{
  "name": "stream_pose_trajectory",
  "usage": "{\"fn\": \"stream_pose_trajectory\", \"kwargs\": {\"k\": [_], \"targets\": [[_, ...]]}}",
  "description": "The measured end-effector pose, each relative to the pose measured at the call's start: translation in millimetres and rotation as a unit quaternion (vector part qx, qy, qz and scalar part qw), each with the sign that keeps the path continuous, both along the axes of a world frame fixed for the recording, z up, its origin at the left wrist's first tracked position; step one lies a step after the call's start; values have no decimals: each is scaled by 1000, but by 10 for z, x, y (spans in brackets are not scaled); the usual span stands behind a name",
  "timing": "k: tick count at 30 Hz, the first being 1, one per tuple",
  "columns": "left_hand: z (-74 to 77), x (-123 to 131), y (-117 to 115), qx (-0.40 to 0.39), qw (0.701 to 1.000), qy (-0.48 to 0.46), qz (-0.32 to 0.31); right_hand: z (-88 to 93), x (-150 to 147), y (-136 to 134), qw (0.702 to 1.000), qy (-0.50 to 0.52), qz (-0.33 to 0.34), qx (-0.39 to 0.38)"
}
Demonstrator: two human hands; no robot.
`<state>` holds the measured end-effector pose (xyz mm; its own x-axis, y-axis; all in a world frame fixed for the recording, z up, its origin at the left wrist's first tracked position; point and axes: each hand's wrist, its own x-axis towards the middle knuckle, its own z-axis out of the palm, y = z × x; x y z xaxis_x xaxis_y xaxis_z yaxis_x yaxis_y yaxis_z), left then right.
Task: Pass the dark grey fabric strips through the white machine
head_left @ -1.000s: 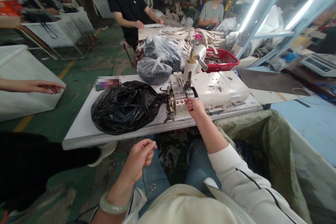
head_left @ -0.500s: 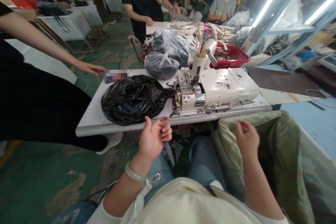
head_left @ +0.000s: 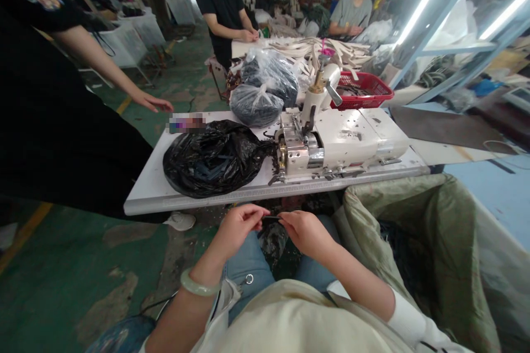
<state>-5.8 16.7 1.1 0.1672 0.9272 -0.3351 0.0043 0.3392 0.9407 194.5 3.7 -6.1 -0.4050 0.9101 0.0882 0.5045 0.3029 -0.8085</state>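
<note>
Two hands [head_left: 240,230] pinch dark strip [head_left: 271,219], prob. leather, green sack [head_left: 418,215] at R.

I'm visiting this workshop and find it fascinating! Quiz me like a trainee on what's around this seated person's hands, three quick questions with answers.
1. What do the left hand and right hand hold between them?
2. True or false: the black plastic bag lies on the floor.
3. What does the left wrist wear? A: a watch. B: a pale green bangle. C: a rubber band.

Key: 1. A short dark strip. 2. False, it lies on the white table. 3. B.
</note>
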Motion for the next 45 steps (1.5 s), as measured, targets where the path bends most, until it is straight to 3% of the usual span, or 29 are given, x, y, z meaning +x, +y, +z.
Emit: {"fn": "stream_pose_trajectory", "kwargs": {"k": [3, 6, 8, 10, 15, 20, 25, 30, 37, 41, 45], "targets": [[-130, 3, -19, -2, 1000, 28, 4, -33, 6, 13, 983, 127, 32, -131], [-175, 117, -39, -51, 997, -56, 31, -121, -38, 25, 924, 285, 46, -251], [-175, 207, -60, -107, 986, -126, 6, -171, -77, 47, 911, 324, 49, -250], [-172, 276, -90, -156, 971, -181, -16, -195, -113, 79, 917, 329, 36, -222], [-204, 278, -162, -171, 960, -213, -65, -159, -74, 259, 917, 349, -27, -193], [-252, 133, -165, -156, 976, -137, -70, -92, 251, 766, 827, 447, -146, -308], [-273, 3, -169, -159, 979, -118, -43, 53, 512, 1280, 769, 467, -180, -397], [-272, -88, -192, -169, 979, -114, -14, 134, 475, 1574, 755, 456, -198, -427], [-343, -225, -239, -169, 979, -109, 20, 46, 405, 1754, 740, 462, -227, -433], [-377, -277, -248, -174, 977, -117, 41, -21, 348, 1821, 744, 474, -247, -402], [-353, -295, -232, -176, 975, -117, 68, -32, 374, 1742, 751, 503, -284, -320]]}}
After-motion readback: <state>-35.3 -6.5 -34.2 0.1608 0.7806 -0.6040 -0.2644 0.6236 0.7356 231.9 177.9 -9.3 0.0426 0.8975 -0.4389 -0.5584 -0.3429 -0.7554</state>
